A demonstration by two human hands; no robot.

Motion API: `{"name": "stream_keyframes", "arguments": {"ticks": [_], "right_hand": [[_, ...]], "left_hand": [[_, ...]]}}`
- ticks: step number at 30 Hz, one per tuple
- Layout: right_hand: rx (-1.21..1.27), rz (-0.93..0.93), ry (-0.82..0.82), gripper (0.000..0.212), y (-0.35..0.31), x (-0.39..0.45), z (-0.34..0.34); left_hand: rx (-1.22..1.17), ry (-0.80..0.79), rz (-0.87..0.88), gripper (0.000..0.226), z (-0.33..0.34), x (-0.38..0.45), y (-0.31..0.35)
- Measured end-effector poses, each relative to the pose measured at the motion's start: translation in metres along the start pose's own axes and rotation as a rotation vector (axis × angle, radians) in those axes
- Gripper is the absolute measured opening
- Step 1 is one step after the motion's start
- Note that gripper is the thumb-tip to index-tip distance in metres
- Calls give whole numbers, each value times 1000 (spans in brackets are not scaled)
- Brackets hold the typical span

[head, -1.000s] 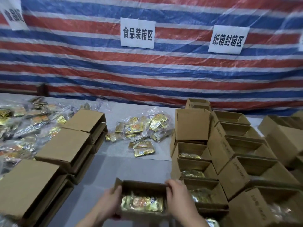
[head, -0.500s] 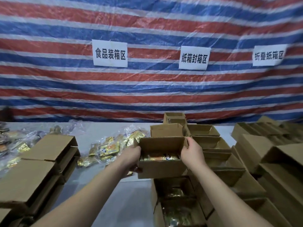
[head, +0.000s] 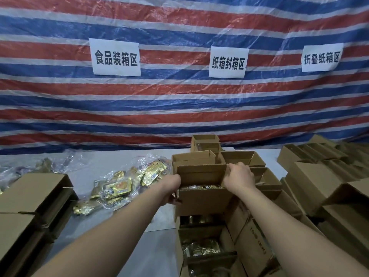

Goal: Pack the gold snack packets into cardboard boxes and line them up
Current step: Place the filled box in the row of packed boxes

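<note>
The held cardboard box [head: 201,193] stands upright with its opening facing up, and its long axis runs left to right. Its far flap stands up behind the opening, and the tops of gold packets [head: 199,186] show just inside the rim. The box is at the far end of a row of open boxes [head: 201,242] that runs from near to far, right of the middle of the grey table [head: 111,168]; it touches the row or sits just above it, I cannot tell which.

Both arms are stretched far forward. The left hand [head: 172,189] grips the left end of the box, with its fingers hidden behind the cardboard. The right hand [head: 238,179] holds the right end, with the thumb over the raised flap edge and the fingers curled around the corner.

Compared with half a second ago, the box is farther away from the person and sits lower against the row, and the arms are more extended. One second ago it was close to the body at the near end of the row.

Loose packets in clear plastic [head: 119,186] lie on the table left of the box. Folded cartons [head: 34,204] are stacked at the near left, more empty boxes [head: 311,166] stand on the right, and three paper signs hang on the striped tarp [head: 179,108].
</note>
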State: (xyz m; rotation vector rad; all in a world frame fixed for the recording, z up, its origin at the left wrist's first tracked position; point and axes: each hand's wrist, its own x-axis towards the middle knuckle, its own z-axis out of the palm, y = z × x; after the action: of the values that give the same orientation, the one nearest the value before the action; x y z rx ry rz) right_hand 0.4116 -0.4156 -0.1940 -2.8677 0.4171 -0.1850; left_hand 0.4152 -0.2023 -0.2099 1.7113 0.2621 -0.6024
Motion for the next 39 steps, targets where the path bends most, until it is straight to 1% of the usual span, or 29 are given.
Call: {"name": "stream_keyframes", "arguments": {"ticks": [3, 10, 16, 19, 23, 25, 27, 31, 34, 36, 39], "right_hand": [[-97, -7, -42, 48, 3, 7, 11], [-212, -7, -105, 49, 5, 15, 32], [-180, -8, -112, 57, 14, 16, 42], [-169, -1, -98, 51, 17, 15, 43], [-161, -20, -57, 50, 16, 16, 45], [-138, -19, -30, 53, 15, 15, 45], [-110, -13, 0, 53, 13, 14, 44], [-97, -43, 9, 49, 9, 7, 44], [-115, -57, 11, 47, 5, 3, 41], [-111, -71, 32, 46, -1, -2, 37], [-12, -119, 113, 43, -20, -16, 32]], "left_hand": [[18, -12, -25, 35, 4, 14, -8], [16, -30, -61, 40, 10, 36, -26], [4, -5, -76, 45, 18, 52, -37], [34, -6, -69, 49, 19, 52, -37], [40, -34, -68, 63, 16, 45, -34], [71, -38, -42, 67, 14, 40, -34], [89, -48, 0, 66, 12, 36, -37], [75, -63, 44, 67, 7, 26, -45], [98, -28, 77, 68, -2, 15, -52], [137, 34, 98, 72, -14, 4, -58], [144, 123, 132, 67, -39, -21, -69]]}}
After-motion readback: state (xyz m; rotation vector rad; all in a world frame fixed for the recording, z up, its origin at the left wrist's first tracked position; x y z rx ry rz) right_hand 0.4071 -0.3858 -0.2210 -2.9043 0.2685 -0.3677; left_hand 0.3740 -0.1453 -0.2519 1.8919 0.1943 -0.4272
